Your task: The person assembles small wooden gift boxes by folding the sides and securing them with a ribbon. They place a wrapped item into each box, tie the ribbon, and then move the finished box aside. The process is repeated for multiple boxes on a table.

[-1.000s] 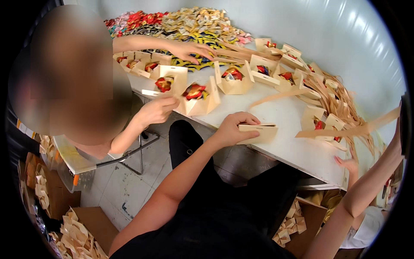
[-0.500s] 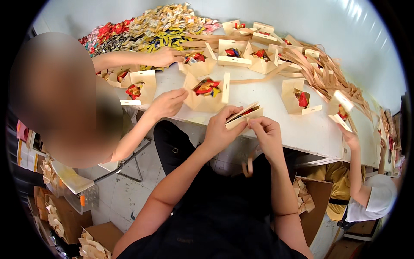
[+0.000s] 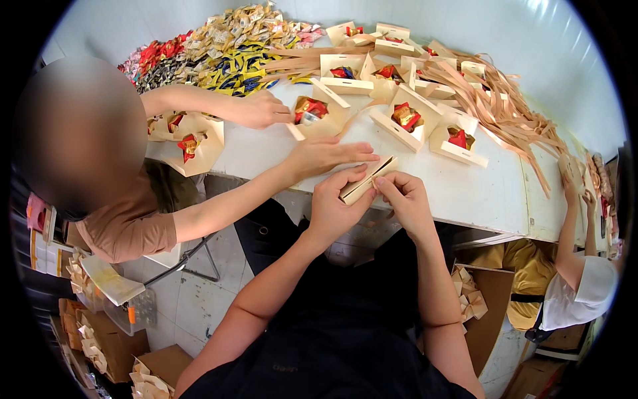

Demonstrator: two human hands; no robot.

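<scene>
A small cream cardboard box (image 3: 357,191) is held above the table's near edge, its two long edges almost together with a dark slit between them. My left hand (image 3: 332,203) is closed round its left side, thumb along the top. At its right side my right hand (image 3: 407,203) pinches the edge of the box with thumb and forefinger. The box's contents are hidden now. Just beyond it, a co-worker's outstretched hand (image 3: 330,158) hovers near my left fingers. Open boxes with red and gold wrapped pieces, such as one box (image 3: 435,106), stand farther off.
Small packets (image 3: 232,40) are heaped at the back left of the white table (image 3: 492,199). Tan ribbons (image 3: 492,113) lie along the back and right. A carton (image 3: 488,319) stands low on my right. Co-workers reach in from left and right.
The box in my hands has been pressed nearer closed, covering the red inside. The left co-worker's near hand has moved right, and an open box now stands farther right. The box at far right is gone.
</scene>
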